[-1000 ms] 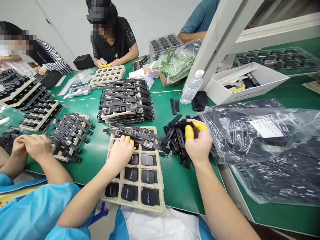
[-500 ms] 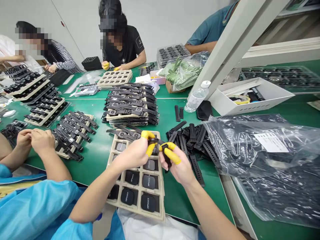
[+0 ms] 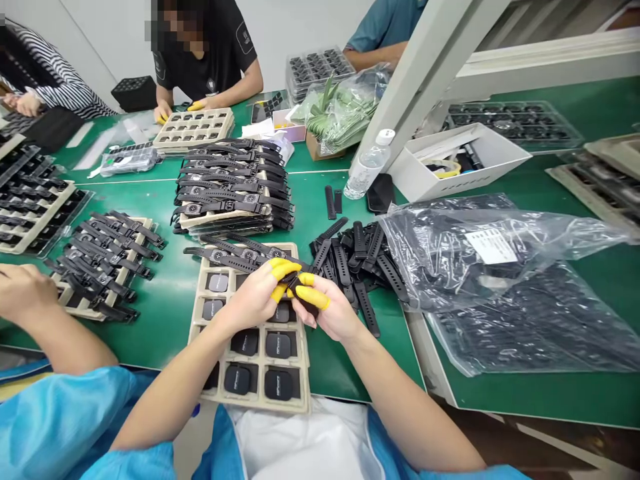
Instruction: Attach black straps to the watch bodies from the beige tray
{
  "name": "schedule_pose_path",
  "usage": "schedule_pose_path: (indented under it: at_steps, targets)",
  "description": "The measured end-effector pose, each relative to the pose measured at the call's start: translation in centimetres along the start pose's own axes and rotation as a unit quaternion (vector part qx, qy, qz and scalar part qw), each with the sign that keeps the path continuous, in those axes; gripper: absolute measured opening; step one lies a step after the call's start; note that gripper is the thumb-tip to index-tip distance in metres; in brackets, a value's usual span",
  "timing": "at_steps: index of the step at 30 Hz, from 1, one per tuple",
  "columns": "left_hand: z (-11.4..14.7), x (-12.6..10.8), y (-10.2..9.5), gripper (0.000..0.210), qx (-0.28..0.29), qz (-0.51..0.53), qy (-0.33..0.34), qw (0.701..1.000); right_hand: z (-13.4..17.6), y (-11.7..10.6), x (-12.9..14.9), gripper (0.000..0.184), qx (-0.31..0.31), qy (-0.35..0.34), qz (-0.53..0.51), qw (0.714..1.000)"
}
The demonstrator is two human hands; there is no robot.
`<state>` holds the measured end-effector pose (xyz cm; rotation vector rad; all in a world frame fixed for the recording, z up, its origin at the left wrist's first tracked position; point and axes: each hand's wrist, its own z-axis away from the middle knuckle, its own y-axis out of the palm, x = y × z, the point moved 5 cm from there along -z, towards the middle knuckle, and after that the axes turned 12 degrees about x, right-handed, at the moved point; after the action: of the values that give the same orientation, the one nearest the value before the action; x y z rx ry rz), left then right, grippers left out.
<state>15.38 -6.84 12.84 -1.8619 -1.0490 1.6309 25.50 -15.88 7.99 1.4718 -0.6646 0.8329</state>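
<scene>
Both hands wear yellow finger cots and meet over the upper right part of a beige tray [image 3: 303, 390]. My left hand [image 3: 255, 293] pinches a black watch strap [image 3: 294, 283] from the left side. My right hand [image 3: 330, 307] is closed around the dark watch body [image 3: 309, 299] joined to it; the fingers partly hide the joint. Square black watch faces [image 3: 279, 385] sit in the tray's compartments. Several watches with straps [image 3: 249, 255] lie across its far row. Right of my hands is a pile of loose black straps [image 3: 345, 260].
Beyond the tray stands a stack of strapped watches [image 3: 235, 183]. On the right are a plastic bag of straps [image 3: 520, 313], a water bottle [image 3: 370, 163], a phone [image 3: 380, 193] and a white box [image 3: 460, 173]. A co-worker's hand [image 3: 27, 290] is at the left, near another watch tray [image 3: 107, 267].
My hands have come closer together around the watch, and the strap between them is now mostly covered by fingers. The camera has turned right, so the scene sits further left.
</scene>
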Motion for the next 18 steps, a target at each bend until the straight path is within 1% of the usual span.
schedule_pose_path:
  at_steps: [5,7,10,13,15,18]
  targets:
    - [0.05,-0.51,-0.21,0.046,-0.035,-0.024,0.010,0.999,-0.20,0.04,0.24,0.030,-0.014,-0.008,-0.064,0.998]
    - [0.06,-0.62,-0.36,0.047,-0.041,-0.028,0.007,0.999,-0.21,-0.02,0.46,0.030,-0.016,-0.016,-0.075,0.997]
    - [0.06,-0.54,-0.16,0.051,-0.018,-0.032,0.002,0.999,-0.14,0.21,0.61,0.030,0.019,-0.020,-0.057,0.998]
    - [0.04,-0.59,0.22,0.051,0.012,-0.033,0.016,0.999,-0.04,0.43,0.38,0.030,0.047,-0.015,-0.042,0.998]
    - [0.02,-0.68,0.25,0.050,0.013,-0.036,0.024,0.999,-0.04,0.41,0.22,0.029,0.047,-0.019,-0.045,0.998]
    - [0.00,-0.80,0.10,0.047,0.000,-0.046,0.022,0.999,-0.08,0.26,0.12,0.026,0.029,-0.035,-0.047,0.998]
